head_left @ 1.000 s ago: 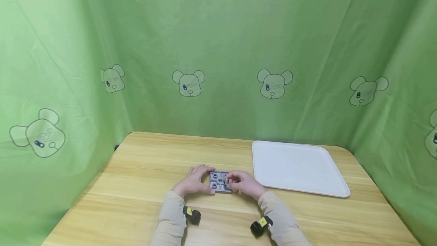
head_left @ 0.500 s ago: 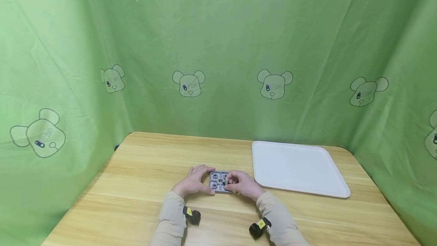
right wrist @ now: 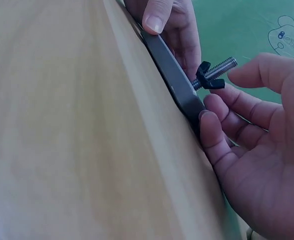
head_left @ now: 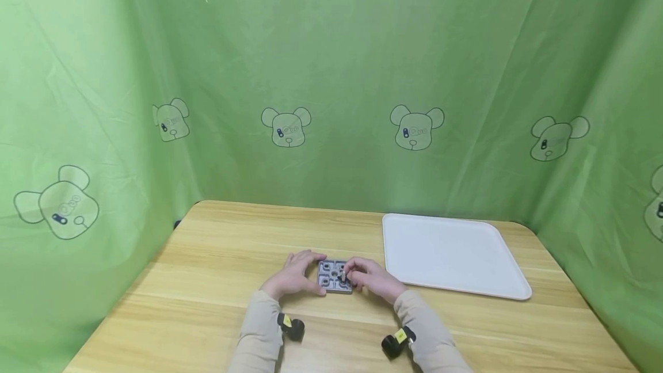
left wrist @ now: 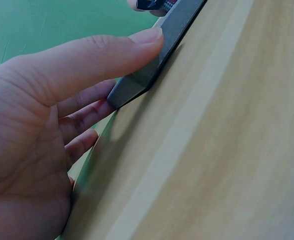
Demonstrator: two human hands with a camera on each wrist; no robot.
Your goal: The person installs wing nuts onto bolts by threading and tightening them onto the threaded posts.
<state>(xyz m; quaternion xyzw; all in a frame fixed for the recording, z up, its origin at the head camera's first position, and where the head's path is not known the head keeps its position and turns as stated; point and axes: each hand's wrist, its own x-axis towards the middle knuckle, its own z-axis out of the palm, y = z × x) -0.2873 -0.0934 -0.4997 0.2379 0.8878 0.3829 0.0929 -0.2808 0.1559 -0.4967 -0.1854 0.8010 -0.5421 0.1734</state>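
A square grey plate (head_left: 331,289) with several recessed holes lies on the table between the two hands. My left hand (head_left: 292,278) grips its left side, with the thumb (left wrist: 144,47) on the near edge and the fingers at the far edge. From the plate's right part rises a threaded bolt (right wrist: 225,66), carrying a black wing nut (right wrist: 215,84). Around this nut curl the fingers of my right hand (head_left: 380,282). In the right wrist view one fingertip is right at a wing, while the uppermost digit stands slightly off the bolt's end.
A white tray (head_left: 456,255) lies at the back right of the wooden table (head_left: 248,229). Green curtains (head_left: 342,177) with bear-head prints enclose the back and sides. Small black cameras are strapped to both sleeves.
The right hand's digits closed in on the wing nut half a second ago and have now spread a little, baring the bolt. The left hand and the plate have kept their places.
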